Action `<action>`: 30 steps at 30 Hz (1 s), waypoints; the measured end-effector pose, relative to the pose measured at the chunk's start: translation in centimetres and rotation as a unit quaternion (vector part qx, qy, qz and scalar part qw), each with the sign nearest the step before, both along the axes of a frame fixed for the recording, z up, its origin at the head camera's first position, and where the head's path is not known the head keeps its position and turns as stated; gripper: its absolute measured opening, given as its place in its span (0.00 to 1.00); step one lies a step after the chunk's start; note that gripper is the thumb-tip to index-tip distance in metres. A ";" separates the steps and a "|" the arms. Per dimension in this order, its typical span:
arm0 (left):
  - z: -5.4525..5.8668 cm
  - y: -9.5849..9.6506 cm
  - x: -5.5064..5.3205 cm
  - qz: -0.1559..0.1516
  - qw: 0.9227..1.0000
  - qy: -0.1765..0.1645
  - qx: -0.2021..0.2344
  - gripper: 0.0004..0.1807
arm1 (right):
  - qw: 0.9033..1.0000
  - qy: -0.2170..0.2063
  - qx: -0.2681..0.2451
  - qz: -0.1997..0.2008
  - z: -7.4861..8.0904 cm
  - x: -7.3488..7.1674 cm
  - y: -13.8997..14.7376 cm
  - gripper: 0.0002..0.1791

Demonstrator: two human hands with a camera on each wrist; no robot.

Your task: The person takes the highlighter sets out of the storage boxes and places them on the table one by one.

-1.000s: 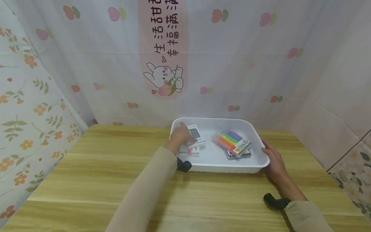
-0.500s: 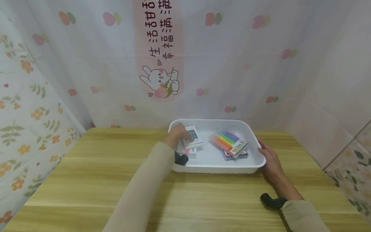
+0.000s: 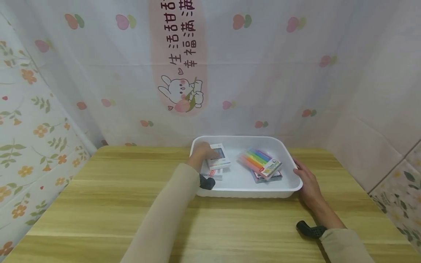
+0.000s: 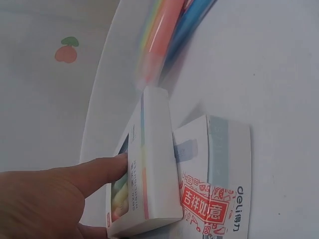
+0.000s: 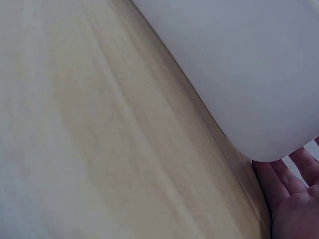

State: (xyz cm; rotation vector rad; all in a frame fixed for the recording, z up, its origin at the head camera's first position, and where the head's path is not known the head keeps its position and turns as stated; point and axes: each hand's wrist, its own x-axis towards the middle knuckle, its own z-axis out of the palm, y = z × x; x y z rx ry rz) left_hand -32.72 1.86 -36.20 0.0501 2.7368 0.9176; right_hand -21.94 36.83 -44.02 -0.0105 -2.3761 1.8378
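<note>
A white tray (image 3: 250,193) stands at the back of the table. At its left end my left hand (image 3: 201,151) pinches a white windowed box (image 3: 218,160). In the left wrist view the thumb lies along the window of this rainbow-striped box (image 4: 158,164); the other fingers are mostly hidden. Under it lies a second white box (image 4: 229,154) with a red label. My right hand (image 3: 309,184) holds the tray's right wall, thumb by the rim; in the right wrist view its fingers (image 5: 279,177) reach along the tray's lower corner.
Inside the tray, toward the right, a clear pack of rainbow-coloured pens (image 3: 261,160) rests across another flat pack (image 3: 268,178). The wooden table (image 3: 243,226) extends toward me. A printed curtain (image 3: 279,91) hangs close behind the tray.
The view has shifted a little. The windowed box has settled slightly toward the front left over the lower box, still in my left hand. My right hand has stayed on the tray.
</note>
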 end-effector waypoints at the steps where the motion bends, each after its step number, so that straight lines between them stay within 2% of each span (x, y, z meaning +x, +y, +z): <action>1: 0.0 0.0 0.1 0.005 1.000 -0.001 0.008 0.26 | 1.000 0.001 0.002 0.000 0.0 0.0 0.0 0.31; 9: -0.3 0.0 -0.2 0.019 0.999 0.015 0.034 0.20 | 1.000 0.007 0.002 0.006 -0.2 0.2 0.2 0.31; 12: -0.3 -0.1 -0.2 0.028 0.998 0.017 0.049 0.21 | 1.000 0.007 -0.003 0.007 0.0 0.1 0.1 0.31; 15: -0.2 -0.1 -0.2 0.042 0.996 0.028 0.069 0.27 | 1.000 0.007 -0.016 0.010 0.1 0.0 0.0 0.32; 21: 0.0 0.0 -0.5 0.047 0.992 0.099 0.060 0.40 | 1.000 0.015 -0.013 0.011 0.2 0.0 -0.1 0.32; 30: -0.1 0.2 -0.5 0.037 0.994 0.069 0.080 0.39 | 1.000 0.004 -0.009 0.007 0.2 0.1 0.0 0.32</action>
